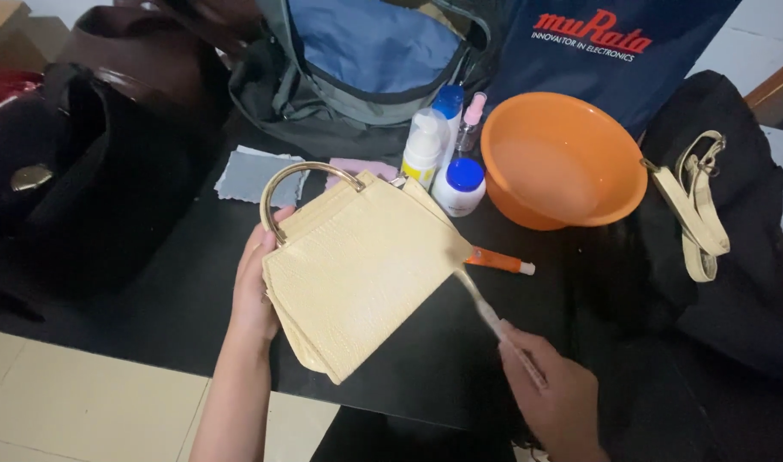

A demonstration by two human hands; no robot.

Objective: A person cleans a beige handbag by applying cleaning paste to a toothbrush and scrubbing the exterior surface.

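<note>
Gripping cream bag edge, left hand at 9 o'clock | right hand clamped on toothbrush at 4 | risk: hard scrubbing scuffing leather; basin at 1 spilling if bumped.

Grained cream leather and polished metal, held over a matt black top

The handbag gripped by the left hand is seen as cream, crackle-grained leather with a shiny metal ring handle; the brush in the right hand looks translucent plastic. Beyond the grips, a glossy orange plastic bowl and smooth plastic bottles are seen.
</note>
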